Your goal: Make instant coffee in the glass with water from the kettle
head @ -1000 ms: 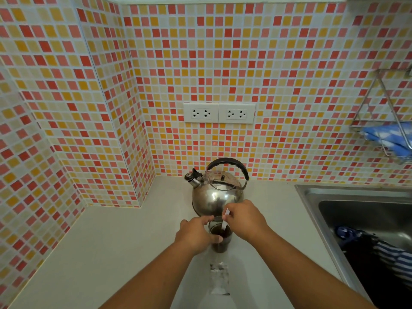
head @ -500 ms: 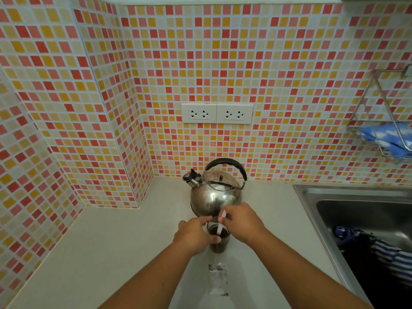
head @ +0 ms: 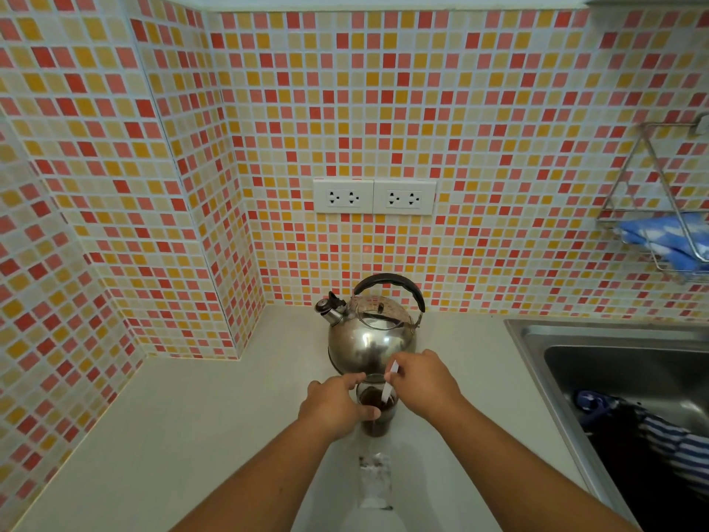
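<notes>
A small glass (head: 378,414) of dark brown coffee stands on the pale counter, just in front of a shiny steel kettle (head: 370,341) with a black handle. My left hand (head: 333,407) wraps around the glass from the left. My right hand (head: 424,383) pinches a thin white stirrer (head: 387,389) whose lower end dips into the coffee. An opened clear sachet (head: 374,481) lies flat on the counter nearer to me.
A steel sink (head: 537,339) with dark and striped cloth inside lies at the right. A wire rack (head: 652,220) holding a blue cloth hangs on the tiled wall above it. Two white sockets (head: 374,196) sit on the wall behind the kettle.
The white stirrer has shifted inside the glass as my right hand moves it. My left hand keeps its hold on the glass; kettle and sachet stay put.
</notes>
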